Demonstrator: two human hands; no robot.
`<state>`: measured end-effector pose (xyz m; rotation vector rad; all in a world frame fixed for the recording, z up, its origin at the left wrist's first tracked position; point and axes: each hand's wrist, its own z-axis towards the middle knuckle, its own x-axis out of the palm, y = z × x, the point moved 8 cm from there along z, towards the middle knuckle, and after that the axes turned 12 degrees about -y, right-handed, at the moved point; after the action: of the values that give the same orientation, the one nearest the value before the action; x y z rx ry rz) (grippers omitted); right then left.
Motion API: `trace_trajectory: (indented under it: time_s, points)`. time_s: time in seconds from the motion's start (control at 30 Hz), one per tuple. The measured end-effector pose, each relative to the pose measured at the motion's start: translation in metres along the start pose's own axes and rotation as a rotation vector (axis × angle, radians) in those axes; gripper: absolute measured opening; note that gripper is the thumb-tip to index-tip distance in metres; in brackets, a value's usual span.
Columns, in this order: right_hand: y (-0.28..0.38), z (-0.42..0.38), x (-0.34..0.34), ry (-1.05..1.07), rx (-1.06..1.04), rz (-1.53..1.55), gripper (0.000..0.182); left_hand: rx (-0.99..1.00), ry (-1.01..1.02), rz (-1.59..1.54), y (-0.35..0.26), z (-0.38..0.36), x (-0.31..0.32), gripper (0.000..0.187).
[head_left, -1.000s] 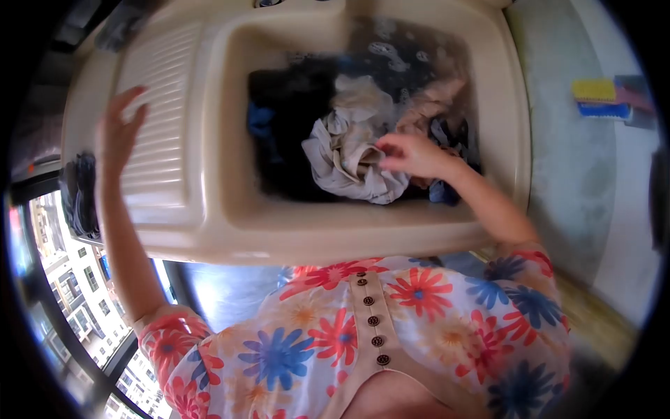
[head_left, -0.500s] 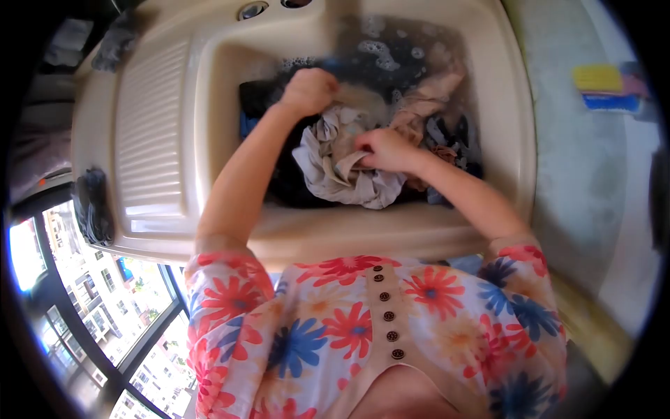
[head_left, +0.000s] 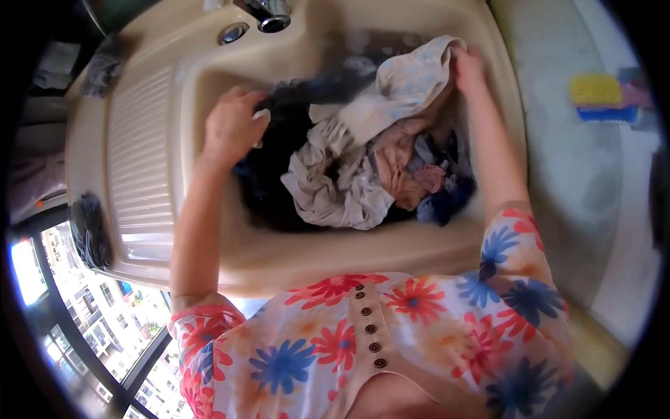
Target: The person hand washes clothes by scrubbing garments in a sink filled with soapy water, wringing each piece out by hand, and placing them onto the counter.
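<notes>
My right hand [head_left: 472, 72] is at the sink's right side, its fingers closed on the edge of a white garment with a pale blue pattern [head_left: 412, 78]. That garment stretches from the hand down to a twisted off-white garment [head_left: 328, 185] in the middle of the basin. Over the basin's left wall is my left hand [head_left: 234, 126], fingers curled. A small pale scrap shows at its fingertips, too little to name. Beside the off-white garment lie a tan garment [head_left: 396, 167] and a dark blue cloth [head_left: 447, 199]. Black cloth lies partly in the dark water.
The beige sink [head_left: 335, 258] has a ribbed washboard [head_left: 143, 153] on its left. A faucet [head_left: 271, 15] stands at the back. Dark wrung cloth [head_left: 89, 230] rests on the left rim. A yellow-and-blue brush or sponge [head_left: 600, 98] lies on the right ledge.
My hands have moved apart: the left went left to the basin wall, the right up and right. The patterned garment is now pulled out and spread from the heap.
</notes>
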<state>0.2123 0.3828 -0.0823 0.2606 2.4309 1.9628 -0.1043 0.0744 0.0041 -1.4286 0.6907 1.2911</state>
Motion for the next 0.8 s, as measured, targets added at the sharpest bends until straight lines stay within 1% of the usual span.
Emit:
trace_trajectory:
  time_s: [0.03,0.07,0.1,0.13,0.2,0.23,0.3,0.33,0.4,0.47,0.5,0.53,0.57,0.6,0.63,0.67,0.7,0.73,0.77,0.8]
  points:
    - [-0.023,0.011,-0.004,-0.007,-0.134,-0.324,0.020,0.023,-0.046,-0.042,-0.024,0.005,0.001,0.032]
    - [-0.036,0.019,-0.005,-0.017,-0.271,-0.645,0.023,0.028,0.001,-0.154,-0.048,0.009,0.021,0.030]
    - [-0.033,-0.014,0.012,0.012,-0.425,-0.952,0.026,0.141,-0.039,-0.257,-0.069,0.013,0.046,0.031]
    - [-0.031,-0.048,0.031,0.039,-0.582,-1.257,0.029,0.175,-0.147,-0.295,-0.095,0.018,0.065,0.034]
    - [-0.105,-0.043,0.047,0.391,-0.725,-1.067,0.028,0.165,-0.255,-0.201,-0.132,0.030,0.118,0.037]
    - [-0.097,-0.039,0.053,0.433,-0.691,-1.162,0.027,0.117,-0.144,-0.229,-0.136,0.039,0.134,0.036]
    - [-0.060,-0.043,0.057,0.507,-0.603,-1.351,0.027,0.027,0.089,-0.279,-0.141,0.050,0.162,0.035]
    - [-0.047,-0.021,0.050,0.404,-0.537,-1.427,0.022,-0.221,0.114,-0.654,-0.122,0.053,0.178,0.031]
    - [-0.038,0.024,0.011,0.084,-0.319,-1.133,0.029,-0.736,0.170,-1.382,-0.077,0.051,0.215,0.025]
    - [-0.047,0.017,0.014,0.098,-0.296,-0.719,0.036,-1.123,0.138,-1.791,-0.056,0.041,0.221,0.028]
    - [-0.054,0.016,0.019,0.110,-0.292,-0.518,0.040,-1.091,0.150,-1.897,-0.059,0.045,0.221,0.033]
    - [-0.076,0.005,0.045,0.312,-0.327,-0.555,0.050,-1.070,0.205,-1.986,-0.067,0.048,0.224,0.032]
    - [-0.041,-0.054,0.069,0.379,-0.569,-0.785,0.056,-1.046,0.262,-2.071,-0.081,0.051,0.215,0.032]
    - [-0.062,-0.069,0.079,0.404,-0.575,-0.980,0.058,-1.020,0.323,-2.151,-0.097,0.052,0.204,0.033]
    - [-0.090,-0.074,0.087,0.519,-0.407,-1.165,0.055,-1.055,0.329,-2.105,-0.108,0.051,0.195,0.038]
    - [-0.074,-0.102,0.093,0.506,-0.221,-1.002,0.049,-0.963,0.307,-2.103,-0.105,0.053,0.202,0.038]
    - [-0.052,-0.132,0.103,0.415,-0.414,-1.068,0.040,-0.872,0.285,-2.101,-0.097,0.054,0.219,0.038]
    - [-0.028,-0.172,0.111,0.398,-0.755,-0.770,0.030,-0.790,0.262,-2.105,-0.095,0.053,0.228,0.037]
    - [0.012,-0.216,0.120,0.475,-0.735,-0.579,0.026,-0.849,0.207,-2.115,-0.096,0.046,0.233,0.036]
    - [0.013,-0.219,0.122,0.435,-0.861,-0.594,0.025,-0.909,0.153,-2.118,-0.100,0.036,0.238,0.035]
